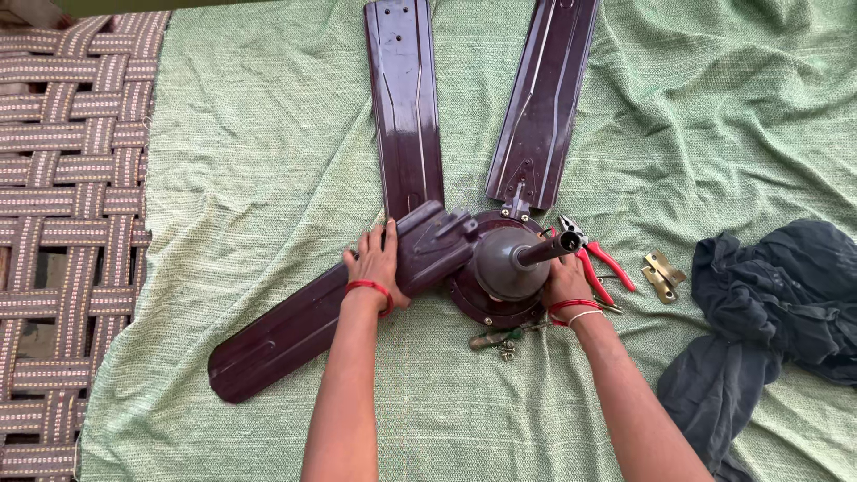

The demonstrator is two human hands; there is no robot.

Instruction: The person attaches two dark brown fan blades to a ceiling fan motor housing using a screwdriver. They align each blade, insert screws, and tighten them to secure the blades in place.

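A dark maroon ceiling fan lies on a green cloth point(268, 134). Its round motor housing point(495, 268) sits in the middle, with the down rod point(546, 250) sticking out toward me. My left hand point(375, 261) presses flat on the blade point(295, 326) that runs down to the left, near its bracket. My right hand point(564, 281) rests against the right side of the motor housing, partly hidden behind the rod. Two more blades point(406, 107) point(544, 98) point away at the top; the right one lies loose beside the motor.
Red-handled pliers point(594, 259) lie just right of the motor. A brass bracket point(662, 275) sits further right. A screwdriver and small screws point(500, 339) lie below the motor. A dark blue cloth point(768, 312) is bunched at the right. A woven strap cot surface point(62, 223) shows at the left.
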